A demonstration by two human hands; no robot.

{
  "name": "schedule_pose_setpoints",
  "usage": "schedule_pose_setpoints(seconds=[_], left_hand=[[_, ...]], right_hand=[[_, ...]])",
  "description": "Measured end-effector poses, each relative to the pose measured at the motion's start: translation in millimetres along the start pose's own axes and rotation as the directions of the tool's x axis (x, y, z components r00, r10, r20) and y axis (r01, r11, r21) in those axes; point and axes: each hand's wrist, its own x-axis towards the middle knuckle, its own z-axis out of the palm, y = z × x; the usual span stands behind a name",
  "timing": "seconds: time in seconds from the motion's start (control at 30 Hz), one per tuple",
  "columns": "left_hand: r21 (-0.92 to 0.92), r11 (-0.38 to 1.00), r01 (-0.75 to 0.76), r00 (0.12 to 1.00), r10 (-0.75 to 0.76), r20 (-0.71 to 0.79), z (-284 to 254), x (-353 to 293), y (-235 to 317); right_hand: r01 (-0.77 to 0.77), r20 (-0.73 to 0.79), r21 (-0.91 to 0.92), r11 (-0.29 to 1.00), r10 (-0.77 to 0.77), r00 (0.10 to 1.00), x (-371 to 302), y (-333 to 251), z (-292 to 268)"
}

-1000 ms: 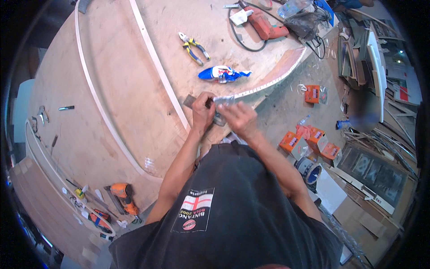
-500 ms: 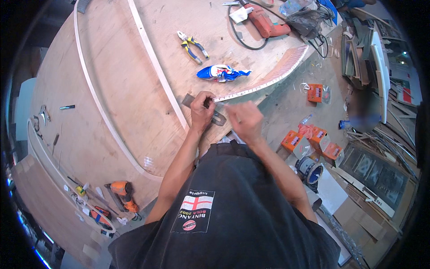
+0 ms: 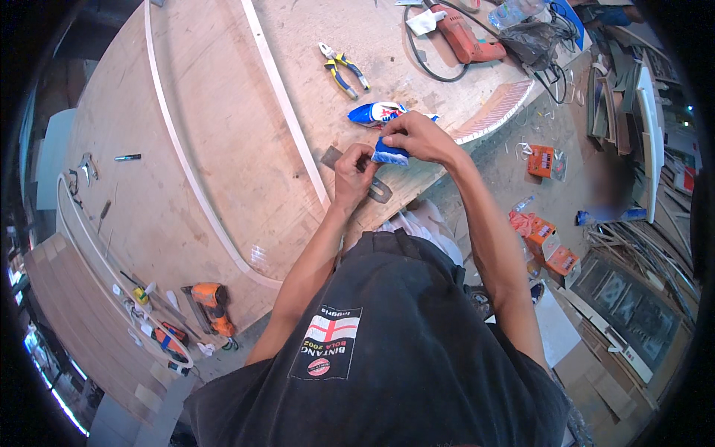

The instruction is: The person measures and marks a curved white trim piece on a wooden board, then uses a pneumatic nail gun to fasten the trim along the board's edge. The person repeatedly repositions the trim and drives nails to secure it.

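Note:
My left hand [image 3: 353,177] is closed, fingers pinched at the near end of a curved, slit wooden strip [image 3: 495,113]; that end is hidden. My right hand [image 3: 419,137] grips a small blue piece [image 3: 390,153] with a whitish lower edge, close against the left fingertips. Its exact kind is unclear. Beneath the left hand, a dark slotted metal plate [image 3: 380,191] lies by the table edge. Just beyond the right hand sits a crumpled blue and white packet [image 3: 372,113], partly covered by that hand.
Pliers [image 3: 344,71] and a corded red drill [image 3: 469,37] lie farther back on the wooden table [image 3: 216,97]. Long pale strips [image 3: 279,93] cross it on the left. An orange power tool [image 3: 212,305] rests at lower left. Orange boxes [image 3: 547,162] stand on the floor at right.
The empty, blurred right hand has come up over the strip and now holds the blue piece at the left fingers. The left hand stays at the strip's end. The whole view has shifted slightly.

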Motion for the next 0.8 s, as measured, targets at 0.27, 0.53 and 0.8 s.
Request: schedule_pose_setpoints(seconds=[0.27,0.53,0.8], left_hand=[[-0.021,1.0,-0.018,0.999,0.017,-0.029,2.5,-0.9,-6.2],[-0.031,0.999,-0.036,0.998,0.035,-0.043,4.1,-1.9,-5.3],[0.007,0.986,-0.168,0.985,0.168,-0.039,-1.4,1.4,-4.7]], right_hand=[[0.029,-0.365,-0.378,0.925,-0.178,0.914,-14.5,-21.3,-10.6],[0.071,-0.472,-0.754,0.653,-0.614,0.632,-90.3,0.9,48.9],[0.107,-0.431,-0.764,0.636,-0.627,0.649,-76.5,2.3,111.6]])
